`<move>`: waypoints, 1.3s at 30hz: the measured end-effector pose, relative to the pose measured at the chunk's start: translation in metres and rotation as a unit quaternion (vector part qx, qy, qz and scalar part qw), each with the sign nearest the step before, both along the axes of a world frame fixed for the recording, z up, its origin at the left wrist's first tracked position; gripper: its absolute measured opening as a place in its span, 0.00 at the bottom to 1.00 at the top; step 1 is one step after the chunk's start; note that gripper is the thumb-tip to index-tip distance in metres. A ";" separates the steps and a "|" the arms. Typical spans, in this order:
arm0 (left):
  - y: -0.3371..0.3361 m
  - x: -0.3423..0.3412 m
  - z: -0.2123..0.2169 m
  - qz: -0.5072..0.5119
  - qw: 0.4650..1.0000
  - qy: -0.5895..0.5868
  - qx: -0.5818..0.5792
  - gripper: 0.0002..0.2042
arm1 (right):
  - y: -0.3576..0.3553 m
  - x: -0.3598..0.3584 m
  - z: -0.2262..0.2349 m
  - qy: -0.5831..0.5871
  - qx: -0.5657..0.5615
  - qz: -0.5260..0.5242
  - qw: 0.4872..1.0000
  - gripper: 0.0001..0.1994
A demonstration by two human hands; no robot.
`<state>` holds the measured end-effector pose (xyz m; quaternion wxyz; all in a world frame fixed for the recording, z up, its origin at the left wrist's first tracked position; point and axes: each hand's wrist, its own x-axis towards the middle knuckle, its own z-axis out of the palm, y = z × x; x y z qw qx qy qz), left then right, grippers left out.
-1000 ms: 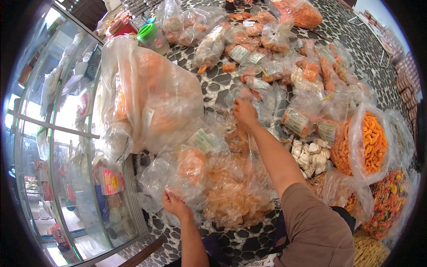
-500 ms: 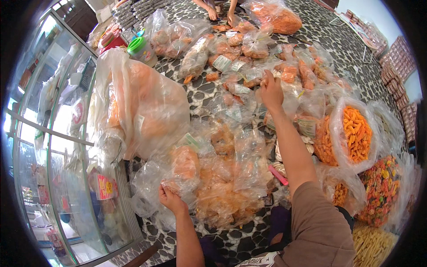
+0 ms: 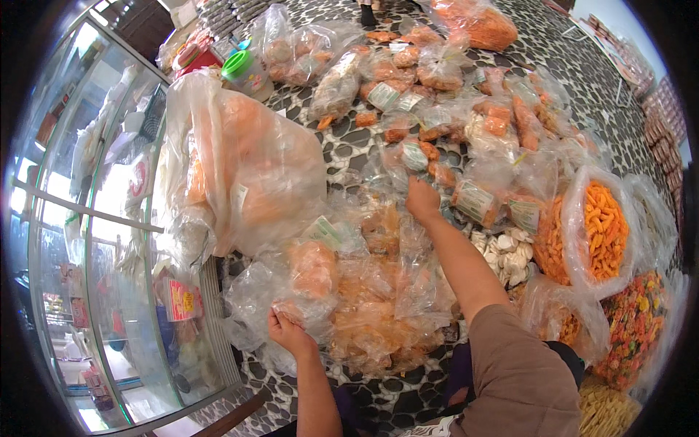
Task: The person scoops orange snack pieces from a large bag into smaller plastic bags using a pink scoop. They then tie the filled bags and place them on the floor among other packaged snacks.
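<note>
My left hand is closed on the crumpled edge of a clear plastic bag. Beside it lies a bag of pale orange snacks with a green-and-white label. My right hand, fingers curled, grips a clear bag at its near end; this bag has a pale label and small orange packs lie against it. Its fingertips are partly hidden. Between my arms spreads a heap of flat clear bags with amber contents.
A big bag of orange snacks stands left, beside a glass display case. To the right are open sacks of orange sticks and multicoloured snacks. Several small labelled bags cover the patterned floor ahead, near a green-lidded jar.
My right hand has come nearer and slightly left, drawing a labelled clear bag with it. My left hand keeps its hold. Another person's hands at the far edge have left the view.
</note>
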<state>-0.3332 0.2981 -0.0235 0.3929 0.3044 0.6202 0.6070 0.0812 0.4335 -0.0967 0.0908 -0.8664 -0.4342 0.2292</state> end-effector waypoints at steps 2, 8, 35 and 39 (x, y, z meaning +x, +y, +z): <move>-0.003 0.002 0.003 -0.001 1.000 -0.013 0.009 0.09 | 0.003 0.005 0.019 -0.042 0.050 0.036 0.997 0.18; 0.001 0.003 0.004 0.007 0.999 -0.038 0.020 0.10 | 0.008 -0.024 0.040 -0.216 0.244 0.209 0.922 0.28; 0.043 0.007 0.059 -0.216 0.969 -0.108 -0.043 0.16 | -0.143 -0.172 -0.019 -0.014 0.021 0.306 0.952 0.42; 0.065 0.012 0.092 -0.322 0.946 -0.034 -0.026 0.20 | -0.120 -0.135 -0.009 0.133 0.085 0.278 0.948 0.36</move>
